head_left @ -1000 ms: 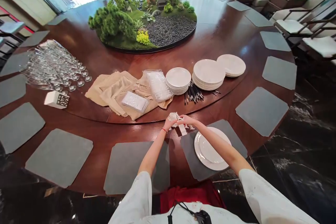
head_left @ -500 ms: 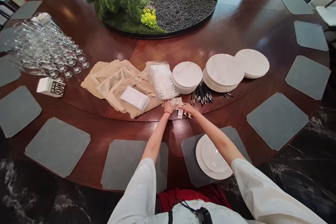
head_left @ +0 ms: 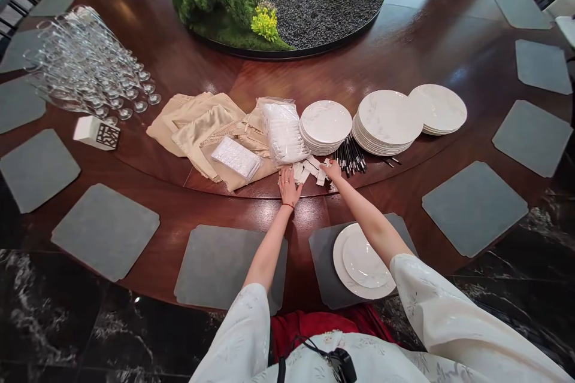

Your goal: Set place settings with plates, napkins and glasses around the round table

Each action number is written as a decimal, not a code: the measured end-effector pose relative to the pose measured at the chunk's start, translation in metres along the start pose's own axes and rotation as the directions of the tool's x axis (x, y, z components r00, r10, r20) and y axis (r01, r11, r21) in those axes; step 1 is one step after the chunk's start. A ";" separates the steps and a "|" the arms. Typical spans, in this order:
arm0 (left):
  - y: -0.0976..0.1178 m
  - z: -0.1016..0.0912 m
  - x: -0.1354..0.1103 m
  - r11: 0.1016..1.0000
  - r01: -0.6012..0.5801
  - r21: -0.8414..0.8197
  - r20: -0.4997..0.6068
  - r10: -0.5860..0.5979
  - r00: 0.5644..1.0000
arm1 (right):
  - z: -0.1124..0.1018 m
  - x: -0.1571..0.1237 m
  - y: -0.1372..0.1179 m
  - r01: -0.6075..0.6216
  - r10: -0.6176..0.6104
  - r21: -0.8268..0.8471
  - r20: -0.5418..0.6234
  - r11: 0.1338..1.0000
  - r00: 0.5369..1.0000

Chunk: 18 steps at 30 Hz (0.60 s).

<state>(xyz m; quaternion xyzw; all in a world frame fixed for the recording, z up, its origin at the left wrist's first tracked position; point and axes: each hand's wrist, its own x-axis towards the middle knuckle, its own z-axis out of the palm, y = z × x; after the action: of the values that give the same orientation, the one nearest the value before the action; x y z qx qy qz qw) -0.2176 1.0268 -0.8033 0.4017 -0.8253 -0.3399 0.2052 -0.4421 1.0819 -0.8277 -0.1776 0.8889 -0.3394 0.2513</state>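
Observation:
My left hand [head_left: 288,186] lies flat with its fingers stretched out on the wooden turntable's edge [head_left: 251,191], next to a small heap of white pieces [head_left: 309,170]. My right hand [head_left: 333,170] reaches to the right side of that heap, with its fingertips touching the pieces. Whether it grips one I cannot make out. Just beyond the heap lie a clear bag of white items [head_left: 282,130], a stack of small white plates [head_left: 325,126] and a bundle of black chopsticks [head_left: 350,157].
Near me a grey placemat [head_left: 326,278] carries two stacked white plates [head_left: 363,261]. More grey mats [head_left: 474,206] ring the round table. Beige cloths [head_left: 202,128], two larger plate stacks [head_left: 389,121], wine glasses [head_left: 85,66], a white box [head_left: 96,132] and a miniature garden centrepiece [head_left: 278,0] are farther out.
Both hands carried the white pieces forward from above the placemat and set them down on the turntable's edge. My left hand has opened flat.

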 end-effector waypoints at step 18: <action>-0.038 -0.010 -0.409 0.980 0.194 0.037 -0.252 -0.179 0.951 | -0.016 -0.041 0.027 0.431 -0.422 0.020 -0.164 0.902 0.892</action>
<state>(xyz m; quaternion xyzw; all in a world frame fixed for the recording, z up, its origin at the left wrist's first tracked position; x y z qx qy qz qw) 0.0511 1.3343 -0.8507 0.5230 -0.7618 -0.2795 0.2608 -0.4215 1.1286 -0.8228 -0.3342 0.8353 -0.4236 0.1054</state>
